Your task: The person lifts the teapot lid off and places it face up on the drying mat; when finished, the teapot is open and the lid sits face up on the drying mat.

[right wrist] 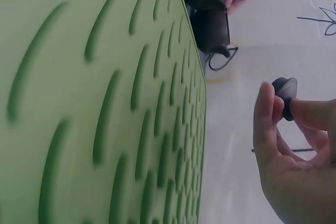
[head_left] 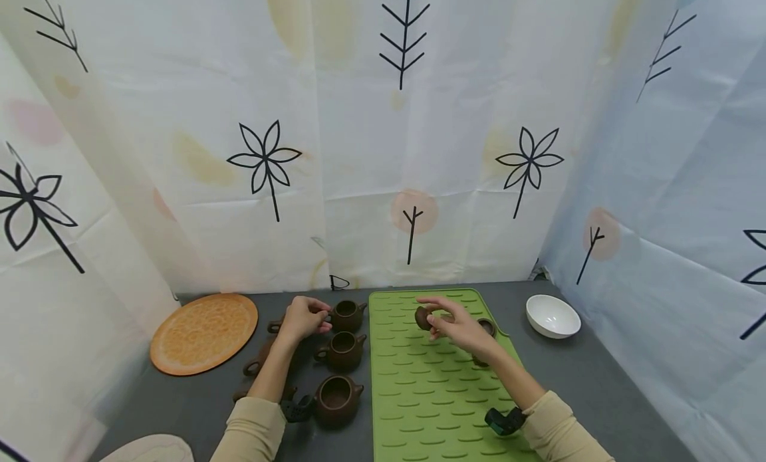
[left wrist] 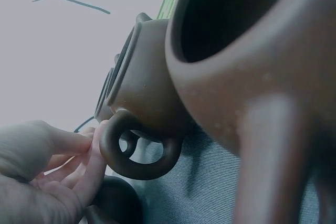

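My right hand (head_left: 457, 326) pinches a small dark brown teapot lid (right wrist: 285, 88) above the green mat (head_left: 413, 382). My left hand (head_left: 304, 319) is at the handle side of the farthest brown teapot (head_left: 347, 316), thumb and fingertips closed together there; the fingers hide the handle. Two more lidless teapots, a middle one (head_left: 344, 350) and a near one (head_left: 336, 399), stand in a column toward me, spouts to the right. In the left wrist view the middle teapot's looped handle (left wrist: 142, 169) is right beside the fingers.
More brown pieces with handles (head_left: 251, 367) lie partly under my left forearm. Another brown piece (head_left: 487, 327) is on the mat behind my right wrist. A white bowl (head_left: 553, 318) stands at the right, a round orange-brown board (head_left: 203, 334) at the left. A patterned curtain (head_left: 359, 149) encloses the table.
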Demonstrator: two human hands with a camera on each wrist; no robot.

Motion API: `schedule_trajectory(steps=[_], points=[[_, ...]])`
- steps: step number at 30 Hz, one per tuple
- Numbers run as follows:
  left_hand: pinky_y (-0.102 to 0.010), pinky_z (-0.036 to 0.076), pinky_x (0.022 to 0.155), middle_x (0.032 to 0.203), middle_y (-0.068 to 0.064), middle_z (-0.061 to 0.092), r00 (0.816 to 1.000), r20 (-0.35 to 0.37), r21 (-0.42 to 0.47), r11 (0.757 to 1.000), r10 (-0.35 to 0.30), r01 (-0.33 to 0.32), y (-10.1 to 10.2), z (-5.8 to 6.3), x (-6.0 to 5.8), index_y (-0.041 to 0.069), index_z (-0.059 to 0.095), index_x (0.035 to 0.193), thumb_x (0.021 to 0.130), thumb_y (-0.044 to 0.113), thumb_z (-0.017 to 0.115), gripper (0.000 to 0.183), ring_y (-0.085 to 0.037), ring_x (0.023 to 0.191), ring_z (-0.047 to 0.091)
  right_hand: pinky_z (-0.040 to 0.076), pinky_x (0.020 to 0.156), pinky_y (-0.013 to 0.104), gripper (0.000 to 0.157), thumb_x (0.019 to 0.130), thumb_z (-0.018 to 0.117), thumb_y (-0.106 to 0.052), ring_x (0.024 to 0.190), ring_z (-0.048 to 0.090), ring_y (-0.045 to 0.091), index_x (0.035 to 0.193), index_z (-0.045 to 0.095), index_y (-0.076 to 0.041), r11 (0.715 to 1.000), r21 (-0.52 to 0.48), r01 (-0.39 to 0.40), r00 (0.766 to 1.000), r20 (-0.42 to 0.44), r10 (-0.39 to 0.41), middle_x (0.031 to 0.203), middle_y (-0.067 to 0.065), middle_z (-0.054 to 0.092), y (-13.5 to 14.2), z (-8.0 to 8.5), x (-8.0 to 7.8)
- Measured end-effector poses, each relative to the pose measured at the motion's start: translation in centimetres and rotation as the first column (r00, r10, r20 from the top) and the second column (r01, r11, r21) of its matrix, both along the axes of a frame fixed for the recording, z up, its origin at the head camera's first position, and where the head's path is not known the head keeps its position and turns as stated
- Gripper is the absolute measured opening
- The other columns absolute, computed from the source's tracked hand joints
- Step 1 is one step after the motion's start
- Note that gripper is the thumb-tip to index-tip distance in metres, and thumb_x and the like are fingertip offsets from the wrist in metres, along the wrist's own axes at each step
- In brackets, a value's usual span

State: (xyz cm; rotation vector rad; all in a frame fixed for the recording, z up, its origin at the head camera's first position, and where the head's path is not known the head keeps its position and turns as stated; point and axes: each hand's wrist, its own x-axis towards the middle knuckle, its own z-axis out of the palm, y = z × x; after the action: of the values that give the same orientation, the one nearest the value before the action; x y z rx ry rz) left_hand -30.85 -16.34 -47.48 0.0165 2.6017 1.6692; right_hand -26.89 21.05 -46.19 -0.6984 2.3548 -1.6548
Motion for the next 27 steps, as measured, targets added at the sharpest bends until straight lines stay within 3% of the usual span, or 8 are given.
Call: schedule_trajectory(steps=[6,9,12,15,19,22,27], points=[[-0.038,0.068,0.071,0.103,-0.027,0.077,1.0,-0.002,-0.005,1.0,-0.006,0.006,0.0,0.0,0.0,-0.01,0.076,0.117,0.105,-0.002,0.063,0.019,-0.017,0.071,0.079,0.064,0.091,0.058,0.05,0.118,0.047,-0.014,0.093,0.071,0.021,0.165,0.042,-0.001,0.999,0.031,-0.035,0.999,0.024,0.035,0.156,0.038,0.042,2.2,0.5,0.5],[-0.038,0.068,0.071,0.104,-0.027,0.077,1.0,-0.005,-0.005,1.0,-0.009,0.009,0.0,0.0,0.0,-0.01,0.076,0.117,0.105,-0.002,0.063,0.019,-0.017,0.072,0.08,0.063,0.098,0.058,0.049,0.118,0.044,-0.014,0.107,0.075,0.034,0.165,0.04,0.002,0.999,0.004,-0.045,0.996,0.074,0.045,0.163,0.038,0.036,3.4,0.6,0.7],[-0.038,0.068,0.071,0.103,-0.027,0.077,1.0,-0.003,-0.01,1.0,-0.007,0.007,-0.1,0.0,0.0,-0.01,0.077,0.116,0.105,-0.002,0.063,0.019,-0.018,0.072,0.08,0.059,0.106,0.057,0.048,0.119,0.04,-0.013,0.124,0.068,0.053,0.164,0.037,0.003,0.999,-0.028,-0.046,0.991,0.126,0.05,0.166,0.04,0.029,4.4,0.6,0.7],[-0.038,0.068,0.072,0.103,-0.027,0.077,1.0,0.0,-0.014,1.0,-0.002,0.002,-0.1,0.0,0.0,-0.01,0.077,0.116,0.105,-0.002,0.064,0.019,-0.019,0.073,0.08,0.056,0.111,0.056,0.049,0.12,0.037,-0.017,0.133,0.06,0.061,0.164,0.033,0.003,0.998,-0.053,-0.036,0.984,0.173,0.045,0.165,0.041,0.023,5.1,0.4,0.7],[-0.039,0.069,0.072,0.105,-0.028,0.077,1.0,-0.002,-0.016,1.0,-0.006,0.006,-0.2,-0.1,0.0,-0.009,0.077,0.116,0.105,-0.002,0.064,0.019,-0.02,0.073,0.081,0.055,0.113,0.057,0.055,0.118,0.048,-0.023,0.132,0.069,0.047,0.165,0.031,0.0,0.999,-0.051,-0.014,0.978,0.206,0.025,0.159,0.043,0.03,5.9,-0.1,0.7],[-0.039,0.068,0.071,0.106,-0.029,0.077,1.0,-0.003,-0.013,1.0,-0.01,0.01,-0.1,-0.1,0.0,-0.009,0.077,0.116,0.105,-0.002,0.063,0.019,-0.019,0.073,0.08,0.055,0.111,0.06,0.062,0.114,0.058,-0.017,0.125,0.075,0.038,0.166,0.03,0.0,0.999,-0.035,-0.025,0.982,0.189,0.031,0.152,0.045,0.039,6.4,-0.3,0.6],[-0.039,0.068,0.072,0.105,-0.029,0.076,1.0,-0.005,-0.01,1.0,-0.006,0.006,-0.1,0.0,0.1,-0.01,0.077,0.115,0.105,-0.003,0.064,0.018,-0.017,0.071,0.08,0.06,0.105,0.056,0.065,0.111,0.062,-0.012,0.122,0.076,0.041,0.164,0.031,0.006,0.999,0.006,-0.044,0.99,0.131,0.043,0.146,0.047,0.05,7.0,-0.7,0.3]])
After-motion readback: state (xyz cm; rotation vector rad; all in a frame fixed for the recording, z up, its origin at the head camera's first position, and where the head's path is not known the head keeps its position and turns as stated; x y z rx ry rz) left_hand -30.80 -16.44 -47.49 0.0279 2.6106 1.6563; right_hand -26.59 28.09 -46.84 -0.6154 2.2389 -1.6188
